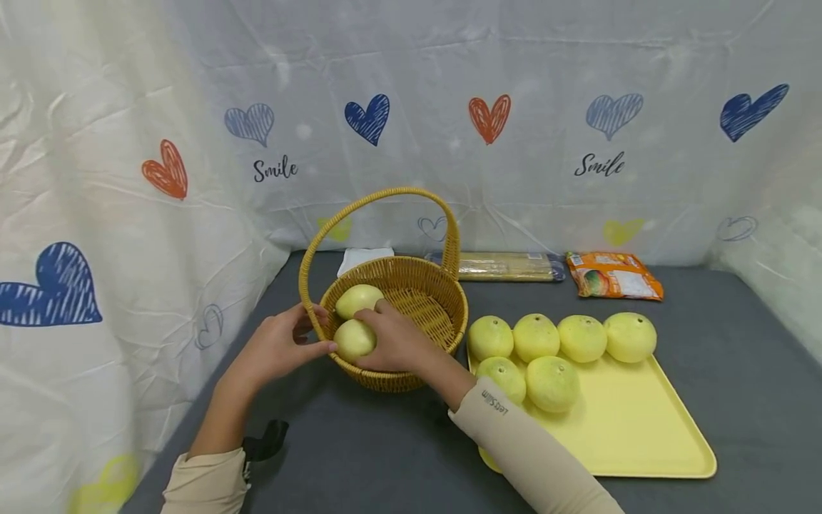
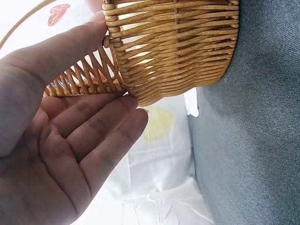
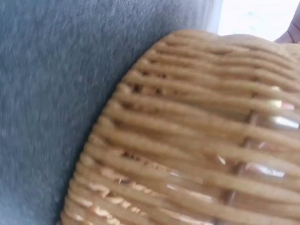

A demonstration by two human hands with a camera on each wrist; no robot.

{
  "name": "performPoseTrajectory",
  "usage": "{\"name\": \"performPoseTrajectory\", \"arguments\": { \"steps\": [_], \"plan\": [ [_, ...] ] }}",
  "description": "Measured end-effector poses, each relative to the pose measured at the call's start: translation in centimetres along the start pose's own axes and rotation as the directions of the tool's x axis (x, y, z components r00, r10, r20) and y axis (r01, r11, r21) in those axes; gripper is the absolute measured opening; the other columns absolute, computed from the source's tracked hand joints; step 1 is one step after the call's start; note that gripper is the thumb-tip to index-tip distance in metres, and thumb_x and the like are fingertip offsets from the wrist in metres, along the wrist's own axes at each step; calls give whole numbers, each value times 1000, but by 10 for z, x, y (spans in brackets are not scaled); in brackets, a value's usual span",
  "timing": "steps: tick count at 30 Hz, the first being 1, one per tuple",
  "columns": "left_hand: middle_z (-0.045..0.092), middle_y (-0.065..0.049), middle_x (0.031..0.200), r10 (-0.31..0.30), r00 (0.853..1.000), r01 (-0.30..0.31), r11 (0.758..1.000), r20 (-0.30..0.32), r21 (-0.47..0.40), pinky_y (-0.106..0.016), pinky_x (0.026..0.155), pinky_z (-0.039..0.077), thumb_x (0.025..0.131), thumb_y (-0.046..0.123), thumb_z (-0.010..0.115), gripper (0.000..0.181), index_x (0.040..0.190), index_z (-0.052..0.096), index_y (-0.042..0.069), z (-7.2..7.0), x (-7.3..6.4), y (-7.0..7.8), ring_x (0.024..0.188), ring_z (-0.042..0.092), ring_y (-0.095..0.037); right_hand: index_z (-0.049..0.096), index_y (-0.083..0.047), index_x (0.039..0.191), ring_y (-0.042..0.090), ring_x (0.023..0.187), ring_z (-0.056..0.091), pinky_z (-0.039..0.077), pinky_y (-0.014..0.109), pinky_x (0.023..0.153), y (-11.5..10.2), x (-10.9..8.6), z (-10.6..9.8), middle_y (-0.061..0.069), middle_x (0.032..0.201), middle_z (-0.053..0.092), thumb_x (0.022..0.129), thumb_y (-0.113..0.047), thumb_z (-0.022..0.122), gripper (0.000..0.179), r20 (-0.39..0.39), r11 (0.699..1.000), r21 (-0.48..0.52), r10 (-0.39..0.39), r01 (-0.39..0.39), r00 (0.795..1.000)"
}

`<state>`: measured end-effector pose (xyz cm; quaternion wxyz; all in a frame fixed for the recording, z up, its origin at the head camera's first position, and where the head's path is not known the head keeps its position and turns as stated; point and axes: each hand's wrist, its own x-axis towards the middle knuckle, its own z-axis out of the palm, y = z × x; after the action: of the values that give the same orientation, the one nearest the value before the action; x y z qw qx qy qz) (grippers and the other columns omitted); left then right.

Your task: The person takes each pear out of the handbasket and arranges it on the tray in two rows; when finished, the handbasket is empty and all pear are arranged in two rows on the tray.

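Note:
In the head view a woven wicker basket with a tall hoop handle stands left of centre. My left hand grips its left side where the handle meets the rim; in the left wrist view the thumb lies on one side of the wicker and the fingers on the other. Reaching inside, my right hand holds a pale yellow grapefruit against the basket's left wall. A second grapefruit sits just behind it. The right wrist view is filled by the basket's woven side.
To the right, a yellow tray bears several grapefruits, partly under my right sleeve. Along the back lie a white cloth or paper, a clear-wrapped pack of sticks and an orange packet. A white heart-printed curtain encloses the table.

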<state>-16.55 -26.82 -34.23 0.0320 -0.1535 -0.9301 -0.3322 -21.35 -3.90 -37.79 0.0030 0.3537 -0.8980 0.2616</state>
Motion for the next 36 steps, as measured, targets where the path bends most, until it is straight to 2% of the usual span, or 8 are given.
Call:
{"name": "performPoseTrajectory", "arguments": {
  "steps": [6, 10, 14, 18, 21, 25, 33, 36],
  "plan": [
    [66, -15, 123, 2, 1000, -3, 1000, -2, -6, -48, 90, 57, 85, 34, 83, 57, 126, 61, 1, -1, 1, 2, 113, 65, -34, 43, -9, 146, 18, 94, 59, 53, 31, 75, 1, 1, -1, 11, 125, 55, 86, -30, 80, 73, 51, 997, 58, -45, 42, 998],
    [66, -16, 124, -1, 1000, 1, 1000, 2, 3, -49, 90, 56, 86, 35, 82, 58, 127, 60, 1, -1, 0, 2, 113, 65, -35, 32, -8, 149, 15, 79, 59, 50, 28, 63, 1, 1, -1, 4, 106, 59, 88, -33, 75, 78, 48, 985, 169, 10, -18, 999],
    [66, -16, 124, 1, 1000, -1, 1000, 2, 8, -49, 90, 56, 86, 33, 82, 56, 127, 60, 1, -1, 1, 3, 113, 65, -35, 51, -11, 131, 14, 65, 52, 44, 27, 53, 1, 0, -2, 0, 87, 56, 92, -38, 69, 51, -24, 982, 188, 24, -19, 999],
    [66, -16, 123, 5, 1000, -5, 1000, 0, 16, -49, 90, 56, 87, 34, 81, 56, 127, 61, 1, -1, 1, 2, 112, 65, -35, 66, -13, 125, 15, 83, 59, 49, 28, 66, 0, 1, -3, 3, 104, 65, 96, -36, 68, 37, -94, 991, 130, -30, 42, 995],
    [66, -16, 123, 7, 1000, -7, 1000, 0, 16, -49, 90, 56, 87, 35, 81, 57, 127, 61, 1, 0, 1, 1, 111, 65, -35, 62, -11, 138, 14, 101, 61, 51, 29, 80, 2, 3, -3, 3, 126, 64, 98, -32, 67, 45, -40, 980, 180, -80, 86, 996],
    [66, -16, 124, 10, 1000, -10, 1000, -1, 9, -49, 90, 56, 86, 36, 81, 57, 127, 61, 1, -1, 1, 1, 112, 65, -35, 55, -10, 144, 12, 103, 59, 50, 28, 83, 5, 5, -3, 3, 133, 61, 96, -28, 70, 54, 42, 958, 268, -114, 99, 993],
    [66, -15, 124, 12, 1000, -12, 1000, 1, -2, -49, 90, 56, 87, 33, 81, 55, 126, 61, 2, -1, 0, 2, 113, 65, -35, 59, -15, 128, 14, 82, 59, 51, 28, 64, 0, -3, -6, 1, 114, 63, 84, -35, 82, 54, -52, 933, 356, 77, -54, 996],
    [66, -15, 124, 14, 1000, -14, 1000, 2, 0, -49, 90, 56, 87, 33, 82, 53, 125, 61, 3, -1, 0, 2, 113, 65, -35, 62, -16, 125, 13, 86, 59, 52, 28, 66, 0, -4, -8, -1, 112, 64, 84, -33, 83, 50, -95, 923, 377, 113, -69, 989]
  ]
}}
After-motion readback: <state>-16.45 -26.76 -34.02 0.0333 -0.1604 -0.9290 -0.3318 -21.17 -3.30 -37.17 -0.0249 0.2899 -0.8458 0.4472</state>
